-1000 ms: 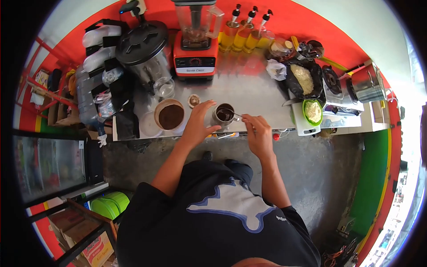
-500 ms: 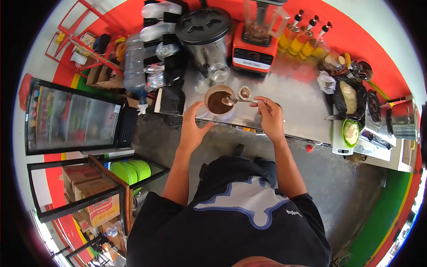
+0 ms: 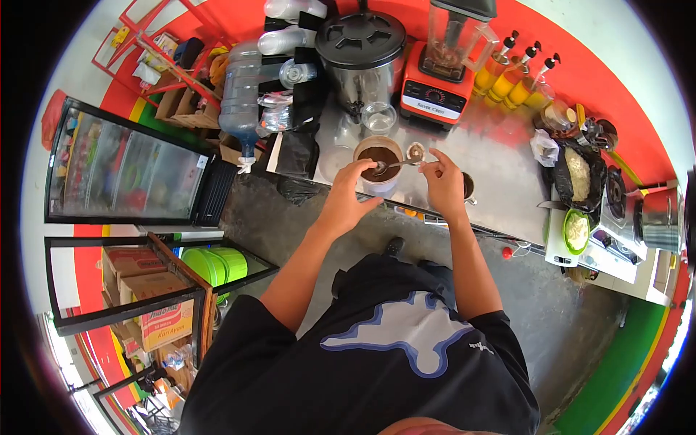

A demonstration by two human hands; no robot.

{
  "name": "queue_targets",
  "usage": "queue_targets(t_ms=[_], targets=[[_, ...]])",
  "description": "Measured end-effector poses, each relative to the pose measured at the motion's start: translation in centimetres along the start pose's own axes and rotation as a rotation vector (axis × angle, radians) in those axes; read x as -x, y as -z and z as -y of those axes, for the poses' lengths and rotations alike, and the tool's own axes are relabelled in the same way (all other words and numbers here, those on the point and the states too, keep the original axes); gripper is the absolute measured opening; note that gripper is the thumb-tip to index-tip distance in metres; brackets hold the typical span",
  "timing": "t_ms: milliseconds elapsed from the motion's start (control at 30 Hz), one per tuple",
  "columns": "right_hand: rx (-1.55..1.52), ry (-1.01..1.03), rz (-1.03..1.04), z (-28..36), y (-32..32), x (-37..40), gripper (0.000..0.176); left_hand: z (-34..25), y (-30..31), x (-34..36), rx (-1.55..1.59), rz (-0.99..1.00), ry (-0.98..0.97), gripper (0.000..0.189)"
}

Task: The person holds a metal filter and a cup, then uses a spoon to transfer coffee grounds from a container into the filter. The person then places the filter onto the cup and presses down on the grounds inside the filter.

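A round tub (image 3: 379, 187) of dark brown powder stands near the counter's front edge. My right hand (image 3: 444, 190) pinches the handle end of a metal spoon (image 3: 401, 164), whose bowl lies over the powder. At the tub's left side is my left hand (image 3: 346, 201), with thumb and fingers apart and fingertips at the rim, close to the spoon's bowl. A small round container (image 3: 415, 151) sits just behind the spoon handle. Beside my right hand, a cup (image 3: 468, 187) with dark contents is partly hidden.
Behind the tub are a clear cup (image 3: 378, 118), a lidded steel dispenser (image 3: 360, 54) and a red blender (image 3: 435, 90). Pump bottles (image 3: 507, 83) of yellow liquid line the wall. Rightward stand a green bowl (image 3: 577, 232) and a pot (image 3: 661, 217). A water jug (image 3: 241, 94) is left.
My left hand has moved right and up to the tub's rim and the spoon's bowl. The spoon has tilted, its bowl lower over the powder. The camera view has shifted.
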State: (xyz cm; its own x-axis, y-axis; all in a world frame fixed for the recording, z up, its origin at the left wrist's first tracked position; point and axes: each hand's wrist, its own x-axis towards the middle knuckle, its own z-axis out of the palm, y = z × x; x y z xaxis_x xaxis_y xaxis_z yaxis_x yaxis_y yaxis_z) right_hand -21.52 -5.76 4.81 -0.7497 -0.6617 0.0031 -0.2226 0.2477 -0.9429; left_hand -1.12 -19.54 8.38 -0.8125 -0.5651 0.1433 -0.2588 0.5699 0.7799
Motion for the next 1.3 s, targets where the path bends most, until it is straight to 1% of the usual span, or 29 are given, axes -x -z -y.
queue_targets(t_ms=[67,100,167,267,300,333,400,433,500,533,600,633,667,767,800,867,933,1000,1033,1067,1133,1167,1200,1267,1300], targets=[[0.016,-0.018,-0.041,0.1,1.3,0.1,0.036,-1.2,-0.7,-1.2,0.076,0.103,-0.062,0.067],[0.004,-0.014,-0.09,0.2,2.2,0.2,0.035,-1.4,-1.5,-1.5,0.089,0.118,-0.075,0.067],[0.006,-0.019,-0.162,0.0,3.9,0.6,0.035,-1.6,-3.2,-2.0,0.164,0.352,-0.074,0.066],[0.033,-0.041,-0.275,-0.5,6.4,1.5,0.027,-2.4,-6.8,-1.0,0.251,0.454,-0.081,0.065],[0.039,-0.046,-0.293,-1.0,7.1,1.8,0.027,-2.2,-8.0,-0.6,0.259,0.454,-0.108,0.07],[0.036,-0.085,-0.302,-1.7,7.9,2.1,0.025,-1.5,-9.8,-0.1,0.266,0.465,-0.118,0.07],[0.033,-0.125,-0.326,-3.3,8.7,2.8,0.023,0.5,-13.2,0.7,0.285,0.363,-0.007,0.077],[0.055,-0.138,-0.333,-4.1,8.9,3.2,0.023,1.4,-14.5,0.8,0.29,0.374,-0.02,0.077],[0.082,-0.166,-0.333,-5.3,9.5,4.1,0.023,3.0,-17.1,0.7,0.327,0.324,0.105,0.083],[0.087,-0.169,-0.351,-6.0,9.6,4.5,0.023,3.9,-18.3,0.4,0.332,0.337,0.093,0.083],[0.072,-0.226,-0.271,-6.7,9.7,5.1,0.027,4.8,-19.8,-1.2,0.358,0.364,0.169,0.087],[0.125,-0.256,-0.219,-6.8,10.0,5.5,0.029,4.9,-20.1,-2.1,0.349,0.395,0.192,0.09],[0.123,-0.262,-0.237,-7.0,10.2,5.7,0.029,4.8,-20.4,-2.9,0.348,0.41,0.181,0.09],[0.171,-0.228,-0.104,-7.7,10.2,5.9,0.037,4.1,-20.5,-5.1,0.318,0.432,0.275,0.096],[0.172,-0.229,-0.12,-8.2,10.1,5.7,0.037,4.6,-21.0,-5.5,0.318,0.441,0.263,0.096],[0.214,-0.186,-0.095,-9.4,9.9,5.5,0.036,6.1,-22.4,-6.1,0.263,0.415,0.136,0.098],[0.175,-0.213,-0.091,-9.7,9.7,5.3,0.033,5.2,-22.1,-6.9,0.218,0.41,0.089,0.095],[0.126,-0.24,-0.122,-9.7,9.2,5.6,0.032,4.0,-21.4,-8.2,0.058,0.545,-0.1,0.088],[0.098,-0.207,-0.148,-9.7,8.8,5.9,0.027,4.2,-21.9,-9.0,0.067,0.64,0.018,0.078],[0.102,-0.212,-0.143,-9.7,8.7,6.0,0.027,4.1,-22.1,-8.8,0.072,0.641,0.024,0.078],[0.009,-0.262,-0.125,-9.9,8.3,6.2,0.026,2.8,-21.4,-8.2,-0.133,0.522,0.029,0.072],[0.012,-0.271,-0.122,-10.1,8.2,6.4,0.026,4.1,-22.2,-7.8,-0.137,0.479,-0.014,0.071],[0.001,-0.294,-0.122,-10.0,8.2,6.7,0.028,4.5,-22.4,-7.6,-0.128,0.481,-0.002,0.071],[-0.003,-0.322,-0.113,-9.8,7.8,6.9,0.032,5.1,-22.9,-7.4,-0.208,0.427,-0.14,0.072],[-0.035,-0.299,-0.137,-9.9,7.4,6.9,0.035,5.2,-23.3,-7.3,-0.203,0.429,-0.134,0.072]])
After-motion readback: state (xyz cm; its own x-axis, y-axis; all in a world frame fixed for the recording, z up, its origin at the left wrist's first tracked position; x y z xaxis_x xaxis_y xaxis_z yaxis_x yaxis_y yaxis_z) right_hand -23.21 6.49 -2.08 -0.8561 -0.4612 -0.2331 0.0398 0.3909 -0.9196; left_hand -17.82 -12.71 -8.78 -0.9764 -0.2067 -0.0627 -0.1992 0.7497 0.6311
